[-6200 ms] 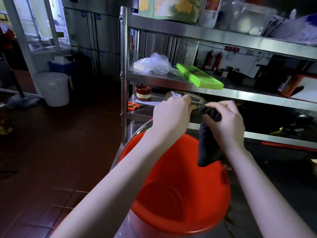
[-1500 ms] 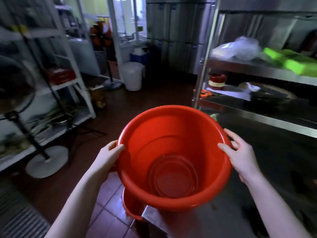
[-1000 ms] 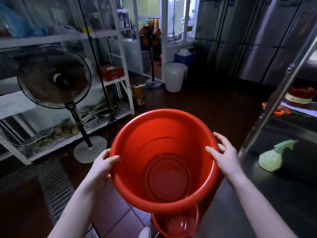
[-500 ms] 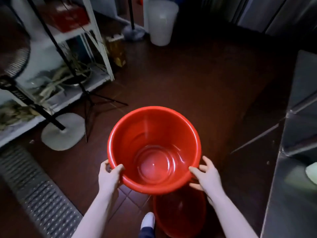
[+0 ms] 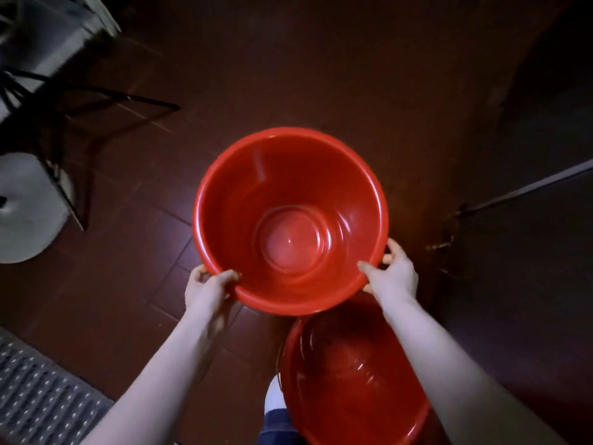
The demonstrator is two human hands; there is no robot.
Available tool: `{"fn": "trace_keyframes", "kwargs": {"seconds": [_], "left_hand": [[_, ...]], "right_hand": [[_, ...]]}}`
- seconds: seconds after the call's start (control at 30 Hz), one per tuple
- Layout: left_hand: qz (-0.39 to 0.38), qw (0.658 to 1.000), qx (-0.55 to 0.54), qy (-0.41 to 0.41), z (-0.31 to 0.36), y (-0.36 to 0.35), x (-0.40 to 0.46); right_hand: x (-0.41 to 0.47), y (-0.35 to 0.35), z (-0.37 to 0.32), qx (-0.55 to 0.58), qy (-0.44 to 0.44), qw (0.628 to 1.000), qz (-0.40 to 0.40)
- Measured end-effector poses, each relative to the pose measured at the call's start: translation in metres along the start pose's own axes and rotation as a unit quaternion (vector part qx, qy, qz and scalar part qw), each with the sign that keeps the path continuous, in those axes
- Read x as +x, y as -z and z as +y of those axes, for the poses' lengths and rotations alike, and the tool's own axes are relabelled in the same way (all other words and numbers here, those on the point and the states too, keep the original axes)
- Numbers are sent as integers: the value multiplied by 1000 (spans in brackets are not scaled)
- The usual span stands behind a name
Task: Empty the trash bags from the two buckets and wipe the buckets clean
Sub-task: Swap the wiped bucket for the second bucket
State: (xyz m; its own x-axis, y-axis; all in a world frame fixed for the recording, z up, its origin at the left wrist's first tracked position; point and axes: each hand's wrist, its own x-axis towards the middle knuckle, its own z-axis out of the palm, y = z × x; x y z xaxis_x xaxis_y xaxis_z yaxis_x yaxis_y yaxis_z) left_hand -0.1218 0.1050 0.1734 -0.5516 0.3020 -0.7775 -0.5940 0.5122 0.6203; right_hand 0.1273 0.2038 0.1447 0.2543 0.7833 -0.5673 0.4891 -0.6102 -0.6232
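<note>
Red bucket, open side up and bare inside, held above the brown tiled floor by its near rim, left hand and right hand each gripping it, second red bucket standing just below.

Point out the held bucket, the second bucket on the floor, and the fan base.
Held bucket point(image 5: 244, 200): head view, inner left wall.
Second bucket point(image 5: 349, 390): head view, inner wall.
Fan base point(image 5: 22, 226): head view, white disc top.

Both arms reach forward, left hand and right hand gripping with curled fingers.
</note>
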Motion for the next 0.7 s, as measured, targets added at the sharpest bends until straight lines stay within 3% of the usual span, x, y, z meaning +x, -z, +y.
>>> {"fn": "trace_keyframes", "kwargs": {"seconds": [0.3,0.7], "left_hand": [[-58,996,19,58,-79,-84,115],[-110,990,74,40,-132,-123,150]], "right_hand": [[124,-29,74,4,-39,999,35],[187,-36,135,-75,-61,993,65]]}}
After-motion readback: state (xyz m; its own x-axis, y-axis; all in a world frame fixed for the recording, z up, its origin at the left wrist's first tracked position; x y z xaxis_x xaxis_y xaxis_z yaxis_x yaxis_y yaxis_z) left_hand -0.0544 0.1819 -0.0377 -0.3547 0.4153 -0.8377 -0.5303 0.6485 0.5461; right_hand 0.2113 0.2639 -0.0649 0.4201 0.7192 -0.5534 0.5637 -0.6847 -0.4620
